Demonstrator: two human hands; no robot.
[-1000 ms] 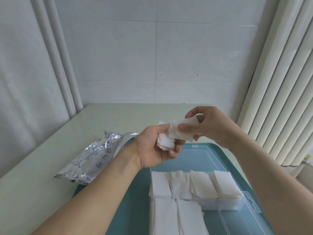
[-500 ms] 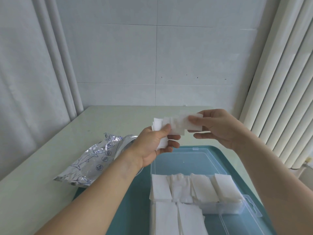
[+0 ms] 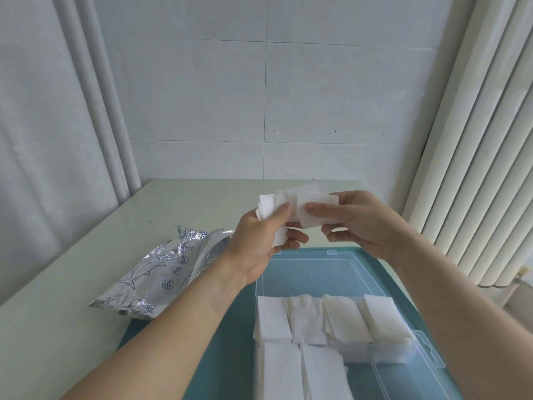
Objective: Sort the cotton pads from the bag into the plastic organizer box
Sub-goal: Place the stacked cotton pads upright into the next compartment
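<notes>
Pale table (image 3: pixel 86 284) ran from back wall to near edge, cut off at left & bottom. Teal tray (image 3: pixel 236 327) lay on it, near end out of frame, far left corner hidden under foil bag. Clear plastic organizer box (image 3: pixel 398 353) sat on tray w/ open lid (image 3: pixel 317 272) lying flat beyond it; box's near part cut off at bottom, dividers hard to make out under contents. Silver foil bag (image 3: pixel 161 281) w/ blue fish print lay on table just left of tray, mouth end partly hidden behind left wrist; contents not visible. Sorted cotton pads (image 3: pixel 326 319) filled box: four stacks in far row, two more stacks nearer, cropped by bottom edge. Left hand (image 3: pixel 259 243) held above lid, thumb & curled fingers gripping a stack of cotton pads (image 3: pixel 266 207), stack's lower part hidden by palm. Right hand (image 3: pixel 357 223) beside it, thumb & forefinger pinching fanned top pads (image 3: pixel 314 209), other fingers curled loosely below. Pad count in fan couldn't be told.
</notes>
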